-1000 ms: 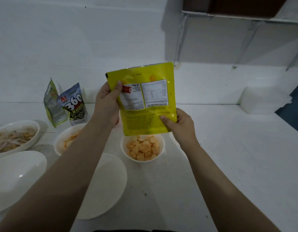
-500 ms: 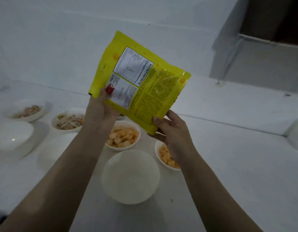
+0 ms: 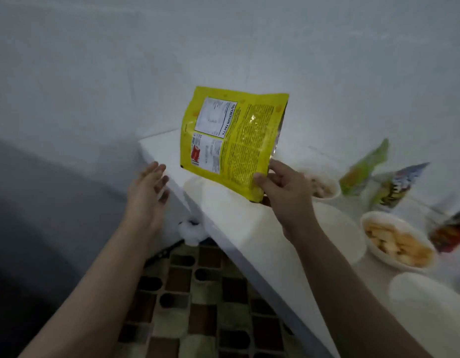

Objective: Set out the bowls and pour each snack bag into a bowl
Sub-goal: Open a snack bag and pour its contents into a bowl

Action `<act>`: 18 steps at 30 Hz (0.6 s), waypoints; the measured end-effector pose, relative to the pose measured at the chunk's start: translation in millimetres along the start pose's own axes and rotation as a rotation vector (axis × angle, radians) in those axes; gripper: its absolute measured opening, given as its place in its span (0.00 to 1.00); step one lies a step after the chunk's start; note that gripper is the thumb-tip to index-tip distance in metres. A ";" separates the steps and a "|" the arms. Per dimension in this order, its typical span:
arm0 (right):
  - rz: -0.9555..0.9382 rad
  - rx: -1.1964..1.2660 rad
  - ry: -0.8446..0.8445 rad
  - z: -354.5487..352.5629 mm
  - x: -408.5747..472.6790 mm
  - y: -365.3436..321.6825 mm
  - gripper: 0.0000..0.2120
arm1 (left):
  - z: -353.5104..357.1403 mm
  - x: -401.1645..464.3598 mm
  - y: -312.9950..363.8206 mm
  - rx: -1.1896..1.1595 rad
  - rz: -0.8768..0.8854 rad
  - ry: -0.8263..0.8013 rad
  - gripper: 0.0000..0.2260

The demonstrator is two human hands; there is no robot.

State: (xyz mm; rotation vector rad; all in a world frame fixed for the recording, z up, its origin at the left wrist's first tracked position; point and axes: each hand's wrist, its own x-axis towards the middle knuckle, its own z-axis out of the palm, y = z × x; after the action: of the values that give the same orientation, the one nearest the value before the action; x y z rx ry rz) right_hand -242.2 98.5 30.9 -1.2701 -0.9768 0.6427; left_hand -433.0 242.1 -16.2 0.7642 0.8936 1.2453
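My right hand (image 3: 283,188) pinches a lower corner of a yellow snack bag (image 3: 231,138), which hangs in the air over the left end of the white table (image 3: 252,244), its nutrition label facing me. My left hand (image 3: 149,192) is off the bag, fingers spread, out past the table's left edge. On the table to the right sit a white bowl of orange snack pieces (image 3: 396,241), a bowl of pale snacks (image 3: 323,187) farther back, and two empty white bowls (image 3: 337,228) (image 3: 430,303).
Three more snack bags stand at the right: a green one (image 3: 365,169), a blue and yellow one (image 3: 394,187), and a red one (image 3: 453,231) at the frame edge. Left of the table lie a chequered floor mat (image 3: 198,306), a white crumpled lump (image 3: 191,232) and a grey wall.
My view has swung left to the table's end. My left hand has let go of the yellow bag and moved left; my right hand alone holds it now.
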 end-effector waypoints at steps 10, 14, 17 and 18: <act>0.219 -0.246 -0.317 200.8 45.6 124.4 0.11 | -213.7 70.6 15.1 0.218 -0.067 0.346 0.10; 0.315 -0.218 -0.423 252.1 48.6 158.0 0.15 | -256.6 78.5 2.7 0.209 -0.123 0.430 0.09; 0.369 -0.255 -0.487 286.9 56.8 192.8 0.13 | -278.3 89.1 -8.1 0.192 -0.140 0.485 0.09; 0.389 -0.273 -0.498 297.0 59.3 207.5 0.11 | -285.2 94.3 -13.0 0.181 -0.143 0.510 0.09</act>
State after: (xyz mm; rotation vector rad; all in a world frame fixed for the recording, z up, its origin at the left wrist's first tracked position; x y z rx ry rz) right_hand -450.9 337.0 -154.5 -1.5999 -1.2646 1.1991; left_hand -671.9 335.3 -173.1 0.5146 1.4666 1.2634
